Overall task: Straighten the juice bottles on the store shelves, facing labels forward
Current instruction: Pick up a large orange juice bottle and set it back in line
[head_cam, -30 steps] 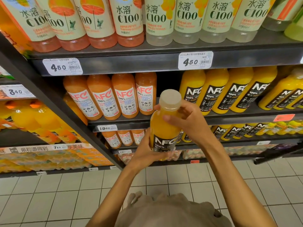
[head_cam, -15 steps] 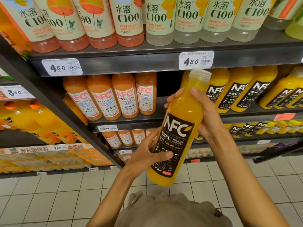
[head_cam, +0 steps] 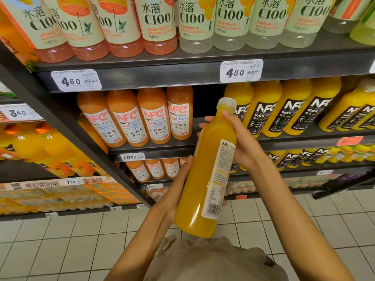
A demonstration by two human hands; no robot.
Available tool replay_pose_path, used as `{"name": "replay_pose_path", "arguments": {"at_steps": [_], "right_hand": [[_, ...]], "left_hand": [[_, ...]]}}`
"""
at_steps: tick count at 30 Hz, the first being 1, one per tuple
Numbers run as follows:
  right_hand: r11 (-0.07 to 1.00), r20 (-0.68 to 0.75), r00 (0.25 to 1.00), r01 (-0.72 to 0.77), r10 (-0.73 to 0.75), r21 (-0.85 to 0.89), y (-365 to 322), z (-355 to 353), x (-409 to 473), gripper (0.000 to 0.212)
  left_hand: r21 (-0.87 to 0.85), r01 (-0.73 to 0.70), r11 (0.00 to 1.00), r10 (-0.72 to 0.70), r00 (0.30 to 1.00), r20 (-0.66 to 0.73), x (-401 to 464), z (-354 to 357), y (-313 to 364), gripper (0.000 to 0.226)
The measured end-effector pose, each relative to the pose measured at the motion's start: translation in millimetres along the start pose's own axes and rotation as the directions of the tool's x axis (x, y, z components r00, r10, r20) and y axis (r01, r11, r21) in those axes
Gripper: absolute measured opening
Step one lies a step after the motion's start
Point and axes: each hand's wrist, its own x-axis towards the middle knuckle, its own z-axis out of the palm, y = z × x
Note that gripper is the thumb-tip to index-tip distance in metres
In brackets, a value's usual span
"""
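Both hands hold the orange juice bottle [head_cam: 199, 179] in the air before the middle shelf [head_cam: 203, 146], tilted, its white back label showing. The left hand [head_cam: 174, 191] cups the lower body; the right hand [head_cam: 241, 142] wraps its fingers [head_cam: 205, 120] round the shoulder. A dark gap [head_cam: 207, 102] stands open between the guava bottles [head_cam: 142, 118] and the black-labelled row [head_cam: 284, 110].
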Motion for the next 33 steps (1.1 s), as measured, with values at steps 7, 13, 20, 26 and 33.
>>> {"name": "replay_pose_path", "arguments": {"at_steps": [7,13,20,26,33], "right_hand": [[0.992,-0.120,0.985,0.124,-0.126,-0.029,-7.7,11.7,6.5,0.033],[0.966,-0.190,0.963,0.150,-0.192,-0.212,-18.2,15.1,7.3,0.037],[0.982,-0.167,0.978,0.103,-0.129,-0.156,-1.1,11.7,7.0,0.029],[0.989,-0.072,0.991,0.120,-0.114,0.089,1.0,5.9,8.1,0.031],[0.855,0.139,0.974,0.085,-0.180,0.512,10.4,4.6,11.1,0.042]], "left_hand": [[0.146,-0.108,0.983,0.122,0.988,-0.093,-0.9,-13.7,5.9,0.062],[0.248,-0.182,0.951,0.213,0.972,-0.102,7.0,-3.7,6.7,0.045],[-0.084,-0.093,0.992,0.097,0.994,0.043,12.2,-7.8,-4.7,0.064],[-0.131,-0.114,0.985,0.116,0.993,0.015,2.3,-10.8,-13.8,0.068],[-0.137,-0.035,0.990,0.069,0.965,0.253,-0.6,6.7,-11.4,0.082]]}}
